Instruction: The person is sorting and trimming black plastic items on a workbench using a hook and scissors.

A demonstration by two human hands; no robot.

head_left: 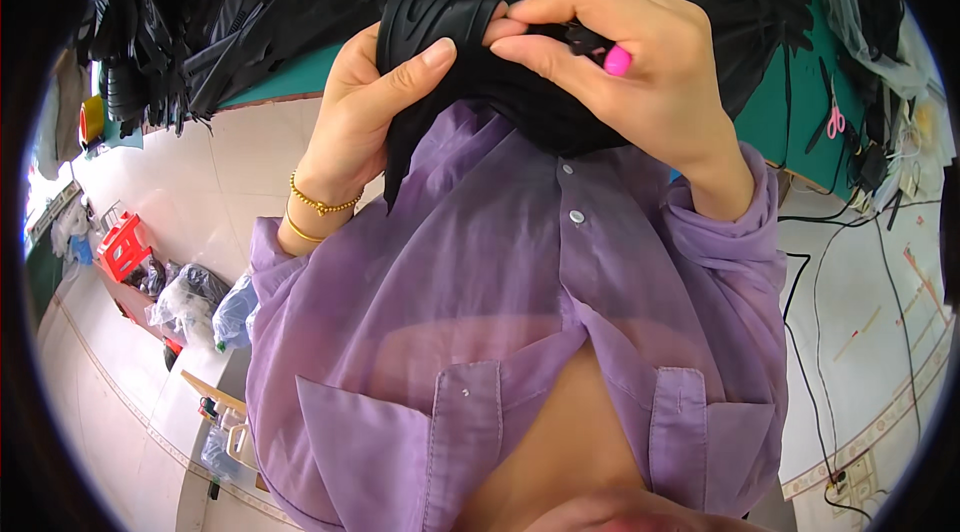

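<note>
A black garment piece (pixel 545 97) with a ridged, stretchy-looking band (pixel 432 17) is held up in front of my chest. My left hand (pixel 375 82) grips the band, thumb on top and the other fingers mostly hidden behind it. The finger and thumb of my right hand (pixel 630 52) come together at the band's right edge, close to a left fingertip. Tucked in the right palm is a small dark tool with a bright pink end (pixel 618 60); its working end is hidden, so its kind does not show.
Piles of black fabric strips (pixel 220 22) cover the green table (pixel 290 77). Pink-handled scissors (pixel 835 120) lie at its right side, near clear plastic (pixel 860 22). On the floor are a red plastic stool (pixel 125 247), plastic bags (pixel 190 302) and black cables (pixel 820 332).
</note>
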